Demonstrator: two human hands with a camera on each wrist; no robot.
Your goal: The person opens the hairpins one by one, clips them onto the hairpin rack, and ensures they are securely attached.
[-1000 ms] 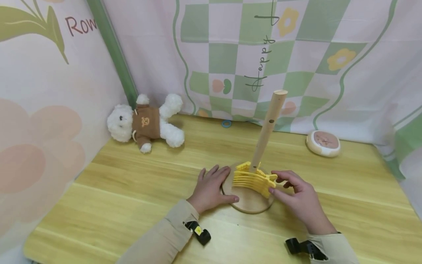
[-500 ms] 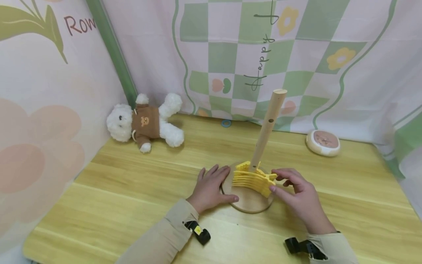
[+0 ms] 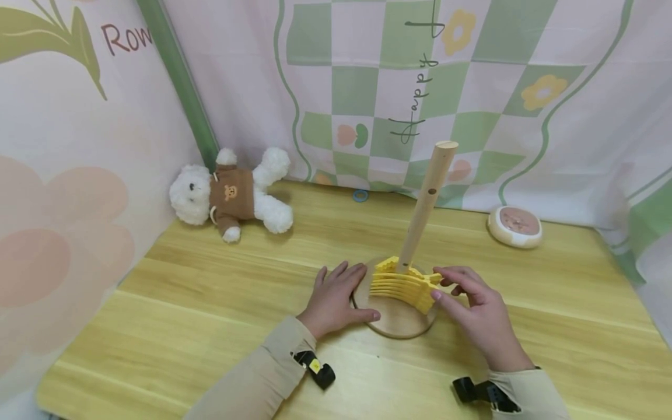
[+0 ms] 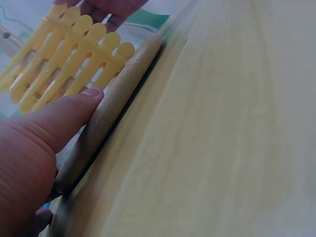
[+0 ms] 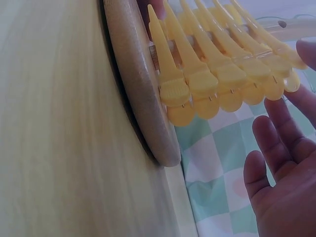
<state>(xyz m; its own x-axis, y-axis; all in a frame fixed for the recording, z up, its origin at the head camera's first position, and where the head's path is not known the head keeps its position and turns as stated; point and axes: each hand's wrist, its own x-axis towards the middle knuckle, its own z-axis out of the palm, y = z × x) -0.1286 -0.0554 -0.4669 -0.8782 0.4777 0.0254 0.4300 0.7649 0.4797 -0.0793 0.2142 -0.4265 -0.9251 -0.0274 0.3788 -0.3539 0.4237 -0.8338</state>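
Observation:
A round wooden base (image 3: 397,325) with an upright wooden post (image 3: 426,198) stands on the table. Several yellow duckbill hair clips (image 3: 401,287) lie stacked one above another over the base, beside the post's foot. Both wrist views show the stack from the side, its rounded ends lined up. My left hand (image 3: 336,302) rests on the base's left edge, fingers spread and thumb along its near part. My right hand (image 3: 480,312) pinches the end of the top clip (image 5: 279,54) between thumb and index finger. Its other fingers stay apart from the stack.
A white plush toy (image 3: 233,195) in a brown shirt lies at the back left. Near the rear edge is a small blue ring (image 3: 360,196). A round cream-and-pink object (image 3: 515,227) sits at the back right, before a patterned curtain (image 3: 354,93).
My right thumb has shifted slightly upward at the clips' end, and the right fingertips sit a little higher. The left hand and the base have stayed in place.

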